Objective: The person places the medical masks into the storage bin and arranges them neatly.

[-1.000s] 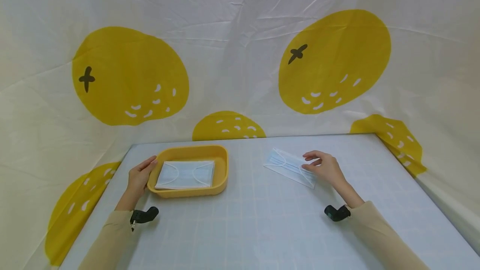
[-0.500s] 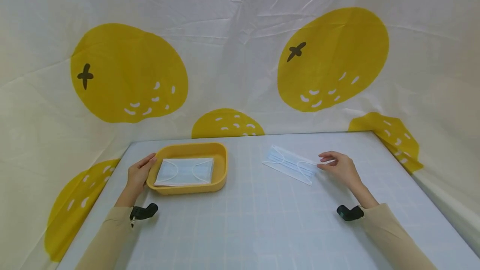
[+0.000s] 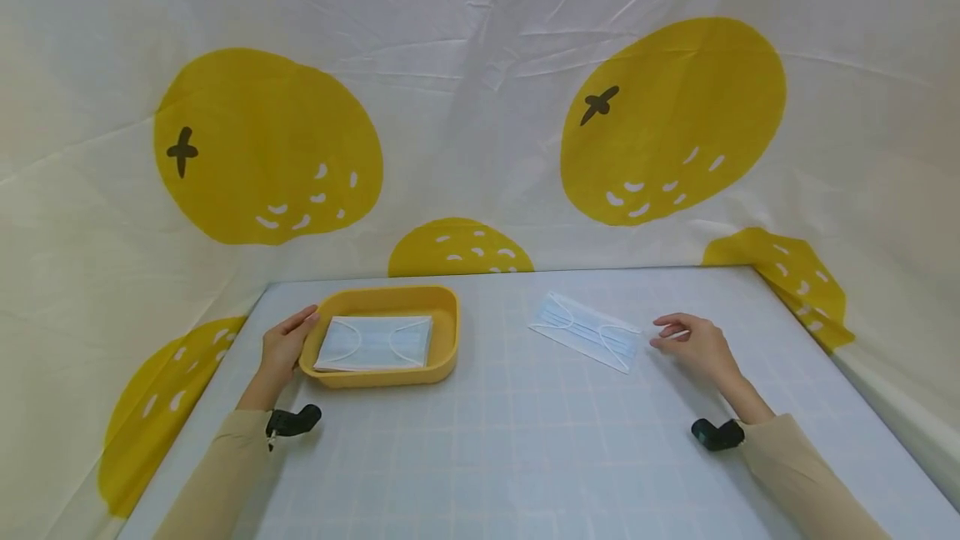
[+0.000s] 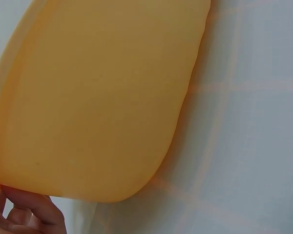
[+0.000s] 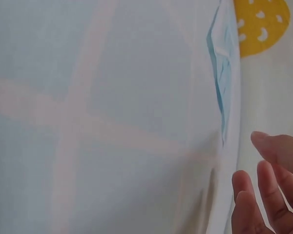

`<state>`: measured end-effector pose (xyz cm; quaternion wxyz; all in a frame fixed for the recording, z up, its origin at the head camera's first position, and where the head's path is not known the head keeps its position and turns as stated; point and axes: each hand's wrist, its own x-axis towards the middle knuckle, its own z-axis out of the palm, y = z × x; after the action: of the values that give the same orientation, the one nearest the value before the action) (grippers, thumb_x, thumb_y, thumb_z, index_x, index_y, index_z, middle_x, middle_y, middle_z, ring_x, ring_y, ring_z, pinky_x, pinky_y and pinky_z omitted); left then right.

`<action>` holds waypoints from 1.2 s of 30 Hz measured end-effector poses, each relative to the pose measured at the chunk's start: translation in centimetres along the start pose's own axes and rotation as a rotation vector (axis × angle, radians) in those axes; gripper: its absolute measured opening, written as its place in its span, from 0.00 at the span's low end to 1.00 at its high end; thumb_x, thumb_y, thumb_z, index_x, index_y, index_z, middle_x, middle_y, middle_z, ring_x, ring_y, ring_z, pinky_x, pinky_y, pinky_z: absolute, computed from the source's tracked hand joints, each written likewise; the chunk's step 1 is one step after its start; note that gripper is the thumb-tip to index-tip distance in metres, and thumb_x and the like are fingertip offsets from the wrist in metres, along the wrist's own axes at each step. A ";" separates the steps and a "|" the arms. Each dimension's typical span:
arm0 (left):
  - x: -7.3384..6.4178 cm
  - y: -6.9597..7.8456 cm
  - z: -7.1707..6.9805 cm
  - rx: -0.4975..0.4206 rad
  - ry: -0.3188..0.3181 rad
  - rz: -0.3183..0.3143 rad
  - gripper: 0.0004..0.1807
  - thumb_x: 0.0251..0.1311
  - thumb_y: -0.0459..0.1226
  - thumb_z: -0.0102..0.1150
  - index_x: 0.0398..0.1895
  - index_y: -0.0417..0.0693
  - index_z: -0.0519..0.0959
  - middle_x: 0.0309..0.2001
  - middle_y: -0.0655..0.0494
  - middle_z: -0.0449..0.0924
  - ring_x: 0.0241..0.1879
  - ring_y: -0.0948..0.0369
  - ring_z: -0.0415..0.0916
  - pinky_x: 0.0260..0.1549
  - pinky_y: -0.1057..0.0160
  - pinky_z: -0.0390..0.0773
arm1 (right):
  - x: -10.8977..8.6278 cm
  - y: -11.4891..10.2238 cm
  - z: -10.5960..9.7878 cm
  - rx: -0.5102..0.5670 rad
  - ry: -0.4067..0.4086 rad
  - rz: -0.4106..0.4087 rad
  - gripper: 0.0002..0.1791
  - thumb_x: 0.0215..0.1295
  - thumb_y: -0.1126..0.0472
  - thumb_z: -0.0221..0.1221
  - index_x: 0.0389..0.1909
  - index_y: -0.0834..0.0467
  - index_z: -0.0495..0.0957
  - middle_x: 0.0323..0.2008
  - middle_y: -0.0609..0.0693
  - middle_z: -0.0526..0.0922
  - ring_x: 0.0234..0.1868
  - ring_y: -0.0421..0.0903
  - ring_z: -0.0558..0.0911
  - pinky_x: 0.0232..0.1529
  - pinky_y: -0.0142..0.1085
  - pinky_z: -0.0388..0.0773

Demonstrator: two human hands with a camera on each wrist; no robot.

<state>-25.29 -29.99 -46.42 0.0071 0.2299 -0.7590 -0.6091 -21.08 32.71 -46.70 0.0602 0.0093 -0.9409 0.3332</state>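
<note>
At the left, a yellow plastic tray (image 3: pixel 448 327) holds a small stack of pale blue face masks (image 3: pixel 373 343) with white ear loops. My left hand (image 3: pixel 281 350) grips its left end; in the left wrist view the fingers (image 4: pixel 36 209) curl at the tray's rim, beside its side wall (image 4: pixel 97 97). A single face mask (image 3: pixel 588 328) lies slantwise on the table to the right. Just right of it is my right hand (image 3: pixel 701 348), apart from the mask with fingers loosely bent and holding nothing. The right wrist view shows the loose mask (image 5: pixel 221 63) edge-on, beyond the fingertips (image 5: pixel 260 139).
Both things rest on a table (image 3: pixel 480 448) covered with a pale checked cloth. Behind it hangs a white curtain (image 3: pixel 480 140) with big yellow fruit prints, which also flanks both sides. A black wrist camera (image 3: pixel 717 434) sits at each cuff.
My right hand has let go of the loose mask and moved off to the right, leaving it lying on the table. My left hand stays on the tray.
</note>
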 end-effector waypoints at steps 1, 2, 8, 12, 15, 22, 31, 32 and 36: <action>0.0 0.0 0.0 -0.001 0.001 -0.001 0.33 0.64 0.54 0.54 0.70 0.53 0.66 0.72 0.52 0.62 0.60 0.66 0.69 0.36 0.82 0.77 | 0.1 0.0 0.1 0.004 -0.006 0.006 0.21 0.57 0.57 0.67 0.49 0.63 0.79 0.38 0.61 0.85 0.36 0.54 0.84 0.31 0.32 0.78; 0.0 0.0 0.0 -0.001 0.002 -0.001 0.33 0.64 0.54 0.55 0.70 0.53 0.66 0.72 0.52 0.62 0.58 0.68 0.70 0.36 0.82 0.77 | 0.2 -0.1 0.1 0.010 -0.017 0.011 0.21 0.58 0.57 0.67 0.49 0.63 0.79 0.39 0.61 0.85 0.37 0.54 0.83 0.31 0.32 0.78; 0.0 0.1 0.1 -0.002 0.006 -0.010 0.33 0.64 0.54 0.55 0.70 0.54 0.66 0.72 0.52 0.62 0.57 0.68 0.70 0.34 0.82 0.77 | 0.9 -0.6 0.7 0.043 -0.090 0.069 0.24 0.57 0.54 0.67 0.50 0.63 0.78 0.43 0.63 0.84 0.39 0.54 0.83 0.30 0.32 0.79; 0.0 0.1 0.2 0.004 0.005 -0.017 0.33 0.64 0.54 0.55 0.69 0.54 0.66 0.71 0.53 0.62 0.57 0.67 0.70 0.33 0.81 0.77 | 1.3 -0.7 0.9 0.039 -0.118 0.107 0.26 0.56 0.53 0.68 0.52 0.63 0.77 0.45 0.63 0.83 0.38 0.51 0.83 0.30 0.31 0.79; 0.0 0.1 0.3 0.006 0.003 -0.018 0.33 0.64 0.54 0.54 0.69 0.55 0.66 0.72 0.53 0.62 0.60 0.64 0.69 0.34 0.81 0.77 | 1.5 -0.8 1.1 0.032 -0.125 0.124 0.27 0.55 0.53 0.69 0.52 0.64 0.77 0.45 0.64 0.82 0.36 0.49 0.82 0.30 0.31 0.78; 0.1 0.1 0.3 -0.009 -0.004 -0.009 0.32 0.64 0.54 0.54 0.70 0.54 0.66 0.72 0.52 0.61 0.67 0.59 0.64 0.36 0.82 0.77 | 2.1 -0.8 1.5 -0.014 -0.144 0.170 0.31 0.54 0.50 0.69 0.55 0.64 0.76 0.51 0.66 0.80 0.43 0.57 0.78 0.40 0.42 0.78; 0.1 0.1 0.1 -0.013 0.002 -0.005 0.32 0.64 0.53 0.54 0.70 0.53 0.66 0.72 0.53 0.61 0.68 0.58 0.62 0.40 0.82 0.76 | 2.6 -0.8 2.1 -0.025 -0.177 0.187 0.30 0.55 0.51 0.68 0.55 0.65 0.77 0.47 0.65 0.81 0.44 0.57 0.76 0.46 0.50 0.76; 0.1 0.1 0.1 -0.014 0.002 -0.005 0.32 0.64 0.53 0.54 0.70 0.52 0.66 0.72 0.53 0.61 0.68 0.58 0.62 0.40 0.81 0.76 | 2.7 -0.8 2.1 -0.026 -0.179 0.185 0.30 0.56 0.51 0.68 0.54 0.65 0.77 0.46 0.64 0.81 0.44 0.57 0.76 0.45 0.48 0.76; 0.1 0.1 0.1 -0.018 -0.006 -0.005 0.32 0.65 0.53 0.54 0.70 0.53 0.65 0.73 0.53 0.60 0.69 0.58 0.62 0.40 0.81 0.76 | 2.7 -0.8 2.0 -0.026 -0.180 0.185 0.30 0.56 0.51 0.68 0.54 0.66 0.77 0.42 0.62 0.83 0.41 0.54 0.76 0.41 0.44 0.76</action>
<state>-25.41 -29.95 -46.39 0.0052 0.2297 -0.7530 -0.6166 -23.95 30.86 -47.42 -0.0554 -0.0484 -0.9435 0.3230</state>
